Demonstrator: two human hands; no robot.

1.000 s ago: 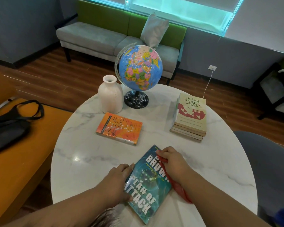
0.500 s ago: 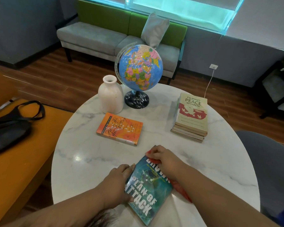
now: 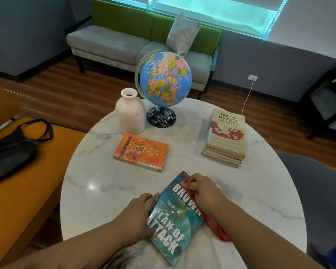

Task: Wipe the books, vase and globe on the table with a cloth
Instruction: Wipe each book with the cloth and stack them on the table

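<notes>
Right hand pinches red cloth on book "Plan of Attack" (Brown); left hand grips it.

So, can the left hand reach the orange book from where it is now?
Probably yes. The left hand holds the edge of the teal book, and only open table lies between it and the orange book.
</notes>
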